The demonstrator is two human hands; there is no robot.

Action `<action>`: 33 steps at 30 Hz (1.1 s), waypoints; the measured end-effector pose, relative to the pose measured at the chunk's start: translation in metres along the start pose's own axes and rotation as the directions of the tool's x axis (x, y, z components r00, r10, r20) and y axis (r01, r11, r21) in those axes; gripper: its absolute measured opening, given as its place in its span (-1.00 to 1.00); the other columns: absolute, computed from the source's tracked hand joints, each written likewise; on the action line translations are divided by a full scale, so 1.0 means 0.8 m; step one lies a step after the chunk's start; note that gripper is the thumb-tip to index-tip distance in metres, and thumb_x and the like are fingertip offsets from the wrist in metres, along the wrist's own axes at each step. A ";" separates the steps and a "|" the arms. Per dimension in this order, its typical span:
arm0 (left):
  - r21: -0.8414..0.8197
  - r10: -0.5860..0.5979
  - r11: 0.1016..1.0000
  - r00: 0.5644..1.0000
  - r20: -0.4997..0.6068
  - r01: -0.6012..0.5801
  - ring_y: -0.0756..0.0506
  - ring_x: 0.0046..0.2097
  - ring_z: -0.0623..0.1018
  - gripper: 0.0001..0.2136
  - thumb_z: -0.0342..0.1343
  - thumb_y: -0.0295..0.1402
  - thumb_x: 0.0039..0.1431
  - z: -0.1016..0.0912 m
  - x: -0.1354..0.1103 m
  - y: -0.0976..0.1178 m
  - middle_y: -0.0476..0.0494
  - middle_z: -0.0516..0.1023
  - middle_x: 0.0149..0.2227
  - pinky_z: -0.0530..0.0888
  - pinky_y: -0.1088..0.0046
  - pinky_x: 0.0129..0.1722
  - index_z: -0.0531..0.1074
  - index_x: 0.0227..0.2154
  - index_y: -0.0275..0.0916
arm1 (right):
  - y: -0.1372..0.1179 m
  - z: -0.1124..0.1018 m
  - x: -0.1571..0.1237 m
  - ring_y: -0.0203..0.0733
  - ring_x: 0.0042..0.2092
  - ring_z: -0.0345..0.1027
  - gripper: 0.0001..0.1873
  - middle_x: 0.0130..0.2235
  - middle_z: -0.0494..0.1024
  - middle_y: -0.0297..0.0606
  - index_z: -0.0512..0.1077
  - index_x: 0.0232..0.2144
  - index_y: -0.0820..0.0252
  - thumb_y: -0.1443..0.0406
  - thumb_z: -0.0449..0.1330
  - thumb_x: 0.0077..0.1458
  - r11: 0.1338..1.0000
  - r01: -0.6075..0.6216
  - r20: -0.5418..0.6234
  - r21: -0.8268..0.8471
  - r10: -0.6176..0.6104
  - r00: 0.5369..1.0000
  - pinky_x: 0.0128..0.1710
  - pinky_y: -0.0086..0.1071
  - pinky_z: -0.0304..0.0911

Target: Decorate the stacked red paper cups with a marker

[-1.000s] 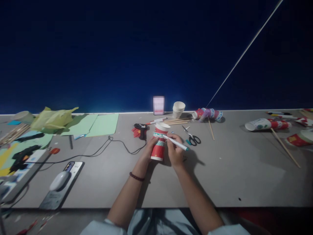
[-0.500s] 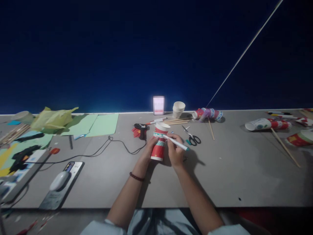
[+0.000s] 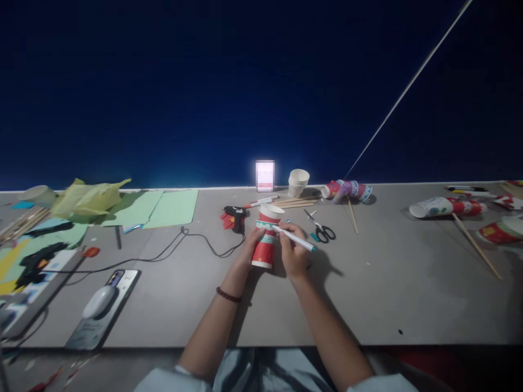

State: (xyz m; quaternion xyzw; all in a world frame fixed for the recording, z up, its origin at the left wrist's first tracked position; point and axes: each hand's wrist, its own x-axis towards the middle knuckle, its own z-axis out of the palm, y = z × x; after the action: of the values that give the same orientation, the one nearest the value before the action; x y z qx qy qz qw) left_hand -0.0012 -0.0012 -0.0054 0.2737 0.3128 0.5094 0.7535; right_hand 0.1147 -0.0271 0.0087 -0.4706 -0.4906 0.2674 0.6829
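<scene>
Right now, your left hand [image 3: 248, 247] is curled around the side of the red cups [image 3: 263, 253], which are between your hands. Your right hand [image 3: 291, 255] is pinched closed on a white pen [image 3: 299, 240], its tip at the cups, touching or not, I can't tell. If your left hand lets the cups roll, the pen could slip. Push too hard and they could dent. Swing your right hand out and it could bump the scissors [image 3: 324, 234] near it.
</scene>
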 end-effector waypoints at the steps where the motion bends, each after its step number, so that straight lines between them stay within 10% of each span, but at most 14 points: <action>1: -0.001 0.000 1.000 1.000 0.000 0.000 -0.19 -0.18 0.62 -0.57 0.27 -0.21 0.07 0.000 0.000 0.000 -0.31 0.64 -0.19 0.49 0.37 -0.12 0.52 -0.07 -0.41 | 0.000 0.000 0.000 -0.17 -0.22 0.45 -0.89 -0.30 0.54 -0.27 0.43 -0.31 0.13 0.25 0.14 0.13 1.000 -0.004 -0.002 -0.004 0.004 1.000 -0.20 -0.31 0.38; 33: -0.011 -0.009 1.000 1.000 -0.003 0.009 -0.17 -0.16 0.62 -0.57 0.27 -0.21 0.05 0.001 0.001 -0.001 -0.30 0.62 -0.13 0.47 0.37 -0.08 0.51 -0.06 -0.38 | 0.002 0.000 -0.001 -0.15 -0.18 0.46 -0.89 -0.27 0.55 -0.25 0.43 -0.33 0.14 0.25 0.14 0.13 0.999 -0.028 -0.009 0.037 0.028 1.000 -0.14 -0.25 0.39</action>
State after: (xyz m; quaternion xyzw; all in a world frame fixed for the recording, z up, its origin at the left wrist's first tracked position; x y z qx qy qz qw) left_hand -0.0002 -0.0010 -0.0055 0.2672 0.3124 0.5081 0.7569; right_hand 0.1142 -0.0271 0.0070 -0.4659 -0.4758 0.2837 0.6900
